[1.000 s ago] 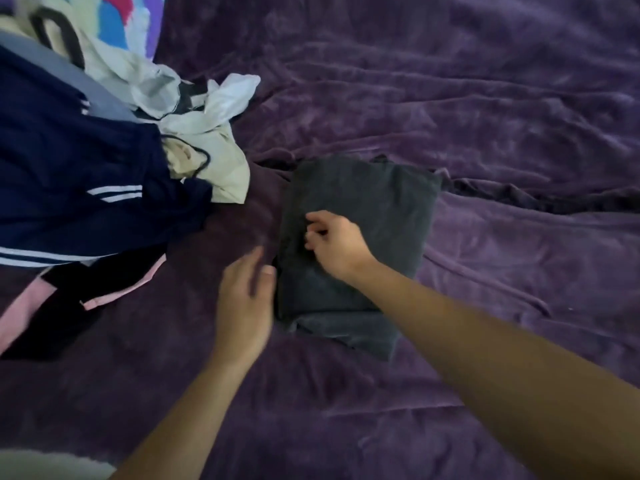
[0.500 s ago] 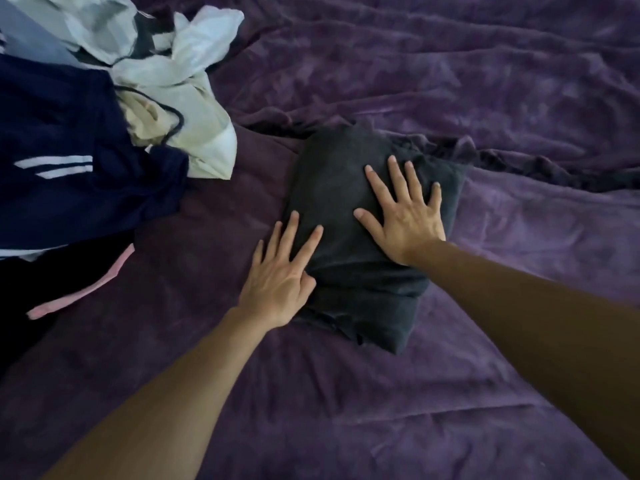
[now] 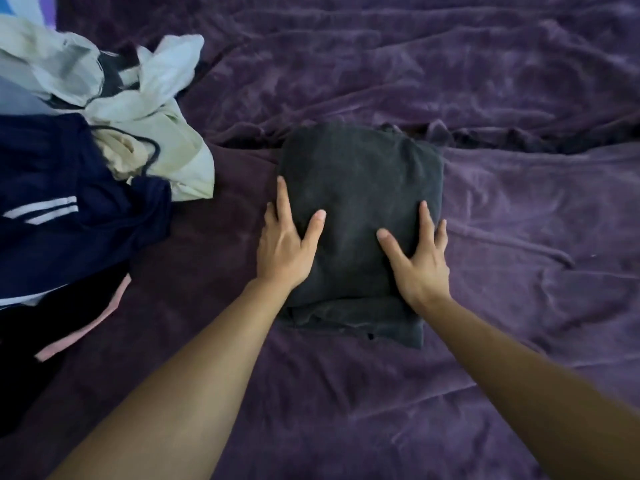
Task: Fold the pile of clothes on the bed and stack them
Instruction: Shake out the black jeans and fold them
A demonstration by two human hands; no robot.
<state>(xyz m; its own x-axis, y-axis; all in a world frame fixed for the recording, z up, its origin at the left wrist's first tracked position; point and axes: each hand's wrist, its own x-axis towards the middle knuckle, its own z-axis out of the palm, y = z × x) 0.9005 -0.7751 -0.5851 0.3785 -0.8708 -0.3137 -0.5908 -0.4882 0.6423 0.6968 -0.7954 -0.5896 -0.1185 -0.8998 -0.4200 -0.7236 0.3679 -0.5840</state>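
A folded dark grey garment (image 3: 360, 188) lies as a neat rectangle in the middle of the purple bedspread (image 3: 519, 306). My left hand (image 3: 285, 244) lies along its left edge, fingers straight, thumb resting on top. My right hand (image 3: 420, 261) lies against its right edge, thumb spread onto the cloth and fingers straight along the side. Neither hand curls round the fabric. At the left sits the unfolded pile: a navy garment with white stripes (image 3: 69, 216), a pale cream-white garment with a dark cord (image 3: 152, 133), and a black piece with pink trim (image 3: 79, 327).
The purple bedspread is rumpled, with a dark crease (image 3: 519, 140) running right from behind the grey garment. A bit of colourful cloth (image 3: 24, 5) shows at the top left corner. Open bedspread lies to the right and in front.
Both hands slid from the top of the grey garment out to its left and right edges. The right hand went from curled, a second ago, to flat.
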